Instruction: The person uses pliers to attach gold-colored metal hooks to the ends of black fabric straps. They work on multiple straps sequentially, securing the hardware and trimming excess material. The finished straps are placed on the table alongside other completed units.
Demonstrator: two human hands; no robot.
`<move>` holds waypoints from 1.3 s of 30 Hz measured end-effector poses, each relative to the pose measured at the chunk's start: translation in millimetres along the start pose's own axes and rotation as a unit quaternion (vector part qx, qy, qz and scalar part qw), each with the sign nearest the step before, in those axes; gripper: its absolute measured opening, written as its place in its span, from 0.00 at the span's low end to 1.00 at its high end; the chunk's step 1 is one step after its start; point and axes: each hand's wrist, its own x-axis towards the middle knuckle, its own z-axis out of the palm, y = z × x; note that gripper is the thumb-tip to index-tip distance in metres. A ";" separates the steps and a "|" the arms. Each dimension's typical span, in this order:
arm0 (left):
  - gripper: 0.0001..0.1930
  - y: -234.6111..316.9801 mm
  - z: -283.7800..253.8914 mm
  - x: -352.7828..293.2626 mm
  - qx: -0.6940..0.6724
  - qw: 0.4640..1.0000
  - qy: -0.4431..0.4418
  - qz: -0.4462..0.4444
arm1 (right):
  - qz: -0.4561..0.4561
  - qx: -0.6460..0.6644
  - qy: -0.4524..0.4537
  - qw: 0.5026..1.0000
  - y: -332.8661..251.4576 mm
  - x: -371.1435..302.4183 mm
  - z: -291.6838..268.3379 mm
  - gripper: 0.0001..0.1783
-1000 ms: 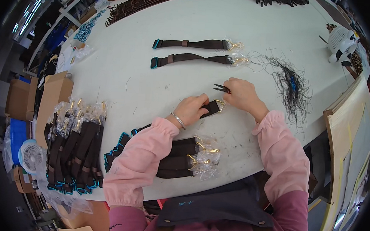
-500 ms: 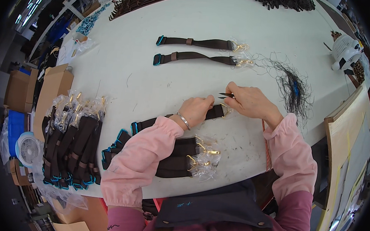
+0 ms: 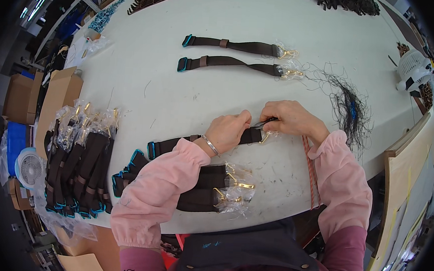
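Brown strap [image 3: 204, 140] flat on white counter [image 3: 145, 85], gold clasp end pinched between left hand [image 3: 230, 131] and right hand [image 3: 291, 118]; right fingers closed on small dark tool. Bagged strap bundles [image 3: 77, 158] at left; 2 finished straps [image 3: 235, 53] beyond.

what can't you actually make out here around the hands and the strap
- Head view: the small dark tool in the right hand is mostly covered by the fingers; its kind is unclear.
- The brown strap under the left hand is hidden mid-length by hand and sleeve.
- The gold clasp at its end is too small to read.
- The stack of straps is partly behind the left forearm.
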 end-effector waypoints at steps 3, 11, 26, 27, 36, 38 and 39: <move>0.04 0.5 -0.6 -1.0 0.008 1.000 0.006 0.003 | -0.008 0.017 0.016 1.000 3.0 0.7 4.1 0.09; 0.04 -0.5 3.1 -0.6 0.031 1.000 0.008 0.002 | -0.038 0.017 0.050 0.998 4.9 -1.1 7.7 0.08; 0.05 -1.2 6.1 -3.0 0.055 0.998 0.016 -0.006 | -0.054 0.039 0.078 0.995 5.4 -3.4 11.8 0.08; 0.04 -0.8 5.3 -2.7 0.050 0.999 0.016 -0.010 | -0.052 0.039 0.076 0.995 5.3 -3.5 11.5 0.08; 0.04 -0.4 3.4 -1.6 0.032 0.999 0.015 -0.035 | -0.017 0.023 0.030 0.999 -2.7 -2.5 4.3 0.09; 0.05 -1.1 4.4 -1.7 0.029 0.999 0.018 -0.035 | -0.017 0.017 0.020 1.000 -2.7 -1.6 3.6 0.10; 0.05 -1.3 5.3 -1.9 0.028 0.999 0.022 -0.031 | -0.017 0.014 0.016 1.000 -2.6 -1.3 3.3 0.10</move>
